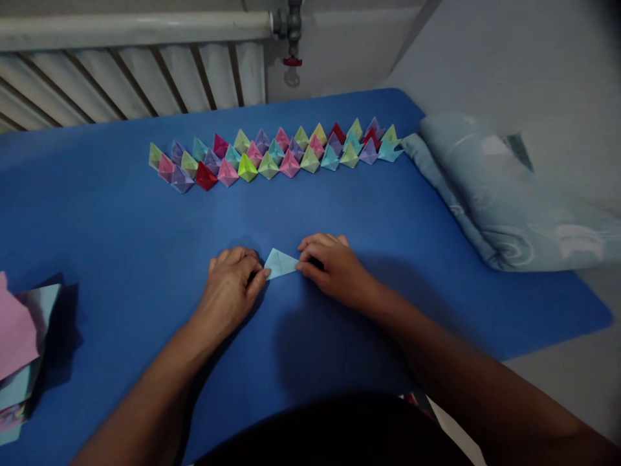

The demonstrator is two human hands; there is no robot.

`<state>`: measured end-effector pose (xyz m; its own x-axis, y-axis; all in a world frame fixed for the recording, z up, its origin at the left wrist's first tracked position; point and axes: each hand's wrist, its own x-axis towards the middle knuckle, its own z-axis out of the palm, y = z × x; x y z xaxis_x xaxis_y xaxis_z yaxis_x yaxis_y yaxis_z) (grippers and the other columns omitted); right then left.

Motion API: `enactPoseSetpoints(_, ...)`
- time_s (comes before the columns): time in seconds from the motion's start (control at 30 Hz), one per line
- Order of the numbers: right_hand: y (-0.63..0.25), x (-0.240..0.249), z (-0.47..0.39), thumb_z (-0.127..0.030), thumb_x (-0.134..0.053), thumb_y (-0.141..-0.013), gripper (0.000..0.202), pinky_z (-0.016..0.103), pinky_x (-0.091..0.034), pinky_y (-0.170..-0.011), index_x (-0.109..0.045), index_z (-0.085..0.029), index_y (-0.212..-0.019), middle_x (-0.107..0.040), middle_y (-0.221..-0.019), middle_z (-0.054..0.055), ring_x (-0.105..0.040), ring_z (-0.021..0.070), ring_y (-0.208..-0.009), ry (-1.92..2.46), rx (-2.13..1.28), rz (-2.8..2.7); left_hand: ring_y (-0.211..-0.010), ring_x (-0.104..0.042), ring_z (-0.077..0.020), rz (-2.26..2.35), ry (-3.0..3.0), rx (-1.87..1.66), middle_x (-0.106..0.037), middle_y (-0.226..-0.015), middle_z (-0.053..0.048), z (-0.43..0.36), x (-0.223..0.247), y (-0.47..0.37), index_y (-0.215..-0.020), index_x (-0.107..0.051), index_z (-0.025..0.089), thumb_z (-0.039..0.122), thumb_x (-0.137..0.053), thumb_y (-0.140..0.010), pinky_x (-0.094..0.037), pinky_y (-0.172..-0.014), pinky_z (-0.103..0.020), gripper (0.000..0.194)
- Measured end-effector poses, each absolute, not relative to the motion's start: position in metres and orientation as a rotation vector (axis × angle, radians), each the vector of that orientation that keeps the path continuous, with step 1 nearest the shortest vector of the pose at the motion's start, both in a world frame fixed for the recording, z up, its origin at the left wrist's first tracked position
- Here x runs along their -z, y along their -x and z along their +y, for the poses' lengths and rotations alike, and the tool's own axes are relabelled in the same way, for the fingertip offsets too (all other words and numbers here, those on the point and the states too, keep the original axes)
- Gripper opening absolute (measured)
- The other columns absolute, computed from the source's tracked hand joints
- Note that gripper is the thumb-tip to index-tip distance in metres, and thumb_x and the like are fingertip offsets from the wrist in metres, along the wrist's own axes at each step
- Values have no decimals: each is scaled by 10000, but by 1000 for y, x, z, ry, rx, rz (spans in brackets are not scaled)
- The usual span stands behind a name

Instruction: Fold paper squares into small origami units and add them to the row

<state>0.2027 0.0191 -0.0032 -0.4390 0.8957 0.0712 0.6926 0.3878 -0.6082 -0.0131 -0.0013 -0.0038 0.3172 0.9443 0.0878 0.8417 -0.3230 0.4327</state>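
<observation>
A small folded piece of light blue paper [281, 263] lies on the blue mat [145, 252], between my two hands. My left hand [235, 278] pinches its left corner between thumb and fingers. At the right corner, my right hand [330, 265] grips the paper the same way, with the fingers curled. The paper has a pointed top and a faint crease across it. Beyond the hands stand rows of folded paper boats [247, 168] in pink, green, purple, blue, red and yellow.
At the left edge sits a stack of coloured paper sheets [17, 330], pink on top. A folded light blue patterned cloth [509, 200] lies on the right side of the mat. Behind the mat are a white radiator [136, 32] and a valve with a red handle [292, 62].
</observation>
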Motion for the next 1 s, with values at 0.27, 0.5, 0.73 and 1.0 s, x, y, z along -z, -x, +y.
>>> enactPoseSetpoints(0.27, -197, -3, 20, -200, -561, -889, 169, 358, -308, -838, -585, -174, -724, -652, -1058, 49, -560, 194, -968, 1458, -717, -2292, -898, -561, -235, 1616, -2355, -449, -642, -919, -57, -1, 4, 12, -771, -602, 188, 304, -512, -912, -398, -758, -396, 203)
enactPoseSetpoints(0.5, -193, -7, 18, -173, -536, -887, 156, 352, -339, -862, -562, -169, -733, -644, -1064, 69, -549, 199, -974, 1526, -689, -2308, -874, -564, -236, 1623, -2388, -436, -629, -899, -61, -1, 5, 11, -769, -598, 190, 323, -510, -903, -406, -759, -397, 208)
enactPoseSetpoints(0.73, -191, -7, 17, -162, -544, -875, 145, 345, -357, -864, -555, -170, -730, -644, -1040, 76, -552, 199, -963, 1550, -657, -2301, -857, -549, -242, 1637, -2375, -425, -624, -884, -70, 0, 3, 10, -736, -592, 178, 319, -505, -897, -404, -753, -411, 232)
enactPoseSetpoints(1.0, -189, -6, 17, -142, -564, -848, 146, 336, -366, -827, -531, -179, -711, -645, -989, 66, -557, 190, -918, 1548, -614, -2288, -847, -544, -245, 1673, -2347, -373, -604, -854, -69, -1, 0, 5, -731, -583, 172, 289, -507, -899, -407, -747, -417, 219)
